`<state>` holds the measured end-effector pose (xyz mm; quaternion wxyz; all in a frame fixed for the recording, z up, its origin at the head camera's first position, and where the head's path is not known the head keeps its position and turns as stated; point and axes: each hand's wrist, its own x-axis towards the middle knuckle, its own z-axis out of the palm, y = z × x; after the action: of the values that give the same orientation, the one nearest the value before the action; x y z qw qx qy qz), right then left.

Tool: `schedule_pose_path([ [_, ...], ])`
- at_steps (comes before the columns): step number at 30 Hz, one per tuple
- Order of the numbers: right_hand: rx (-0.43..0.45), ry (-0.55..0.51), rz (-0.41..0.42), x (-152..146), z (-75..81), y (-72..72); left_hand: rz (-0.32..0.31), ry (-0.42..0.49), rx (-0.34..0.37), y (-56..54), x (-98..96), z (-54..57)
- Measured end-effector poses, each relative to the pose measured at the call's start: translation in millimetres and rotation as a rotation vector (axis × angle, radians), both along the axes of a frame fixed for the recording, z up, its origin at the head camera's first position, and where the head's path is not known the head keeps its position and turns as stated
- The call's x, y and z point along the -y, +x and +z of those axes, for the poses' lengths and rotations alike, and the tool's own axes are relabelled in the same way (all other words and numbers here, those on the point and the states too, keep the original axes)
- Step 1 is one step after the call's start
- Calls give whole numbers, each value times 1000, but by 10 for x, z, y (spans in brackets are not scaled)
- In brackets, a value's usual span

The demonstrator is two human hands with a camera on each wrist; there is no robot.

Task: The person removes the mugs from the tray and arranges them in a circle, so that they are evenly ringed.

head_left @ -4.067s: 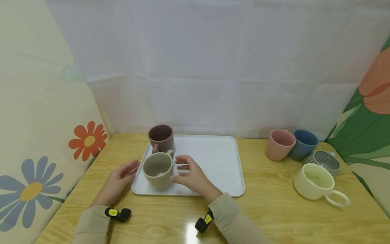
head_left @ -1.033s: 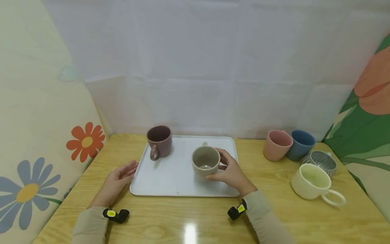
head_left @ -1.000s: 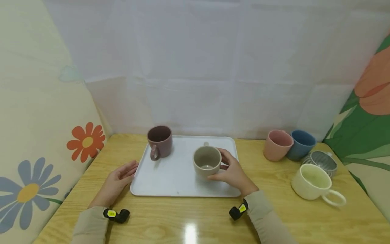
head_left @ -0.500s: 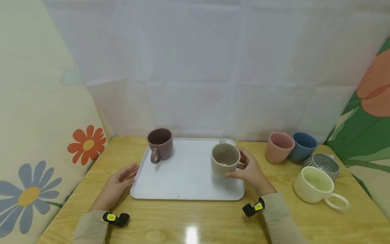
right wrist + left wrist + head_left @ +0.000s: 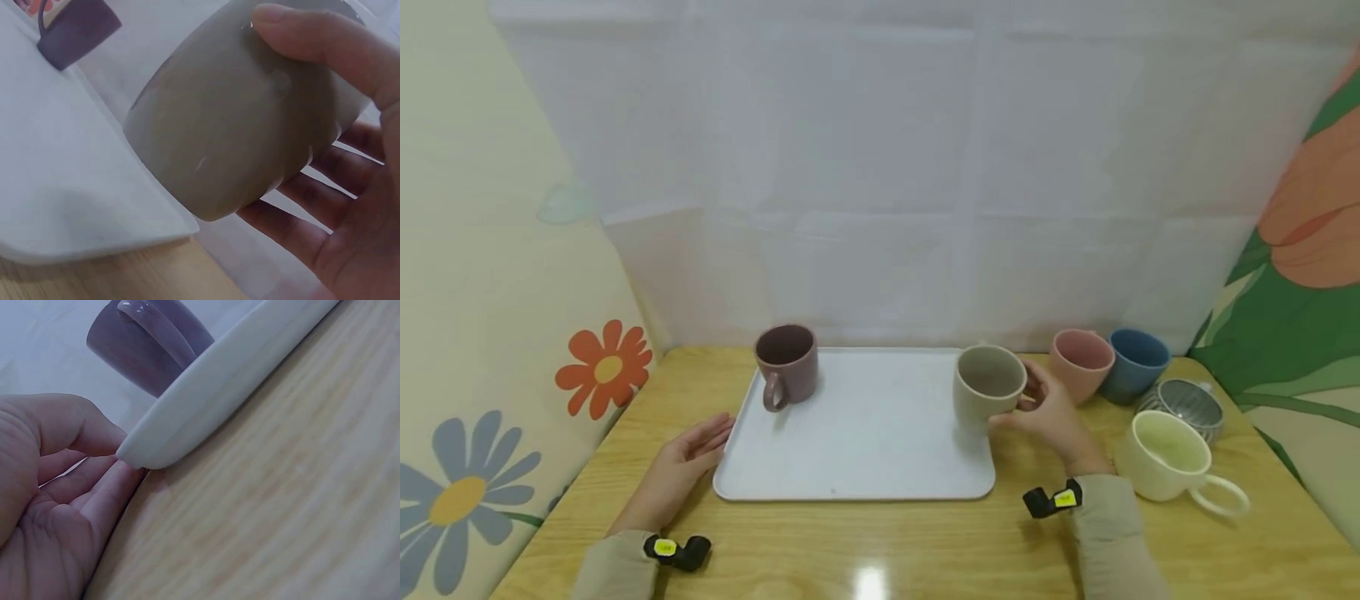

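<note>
In the head view, a beige-grey mug (image 5: 988, 387) is upright at the right edge of the white tray (image 5: 865, 467). My right hand (image 5: 1056, 417) grips it from the right, thumb on the near side and fingers around the far side. In the right wrist view the mug's base (image 5: 206, 212) hangs over the tray's edge, seemingly a little above it. My left hand (image 5: 681, 467) lies at the tray's left side, its fingers fairly straight. In the left wrist view, fingertips (image 5: 122, 478) touch the tray's rim. A plum mug (image 5: 786, 367) stands at the tray's back left corner.
On the wooden table (image 5: 790, 550), right of the tray, stand a pink mug (image 5: 1078, 371), a blue mug (image 5: 1131, 367), a grey ribbed glass-like cup (image 5: 1187, 404) and a pale yellow mug (image 5: 1161, 458). They are close together, near my right forearm. A white cloth (image 5: 850, 183) hangs behind.
My right hand took hold of the beige-grey mug at the tray's left and has carried it rightward across the tray to its right edge. My left hand has stayed at the tray's left side.
</note>
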<state>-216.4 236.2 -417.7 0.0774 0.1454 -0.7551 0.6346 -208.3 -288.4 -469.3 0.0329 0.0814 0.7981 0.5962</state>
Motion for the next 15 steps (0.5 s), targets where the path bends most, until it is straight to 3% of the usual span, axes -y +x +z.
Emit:
schedule_pose_path([
  [9,62,-17,-10,-108,-68,5,-6,-20,-15,2,27,-48],
  [15,89,-11,-83,-138,-110,-17,4,-11,-38,-3,10,-59],
])
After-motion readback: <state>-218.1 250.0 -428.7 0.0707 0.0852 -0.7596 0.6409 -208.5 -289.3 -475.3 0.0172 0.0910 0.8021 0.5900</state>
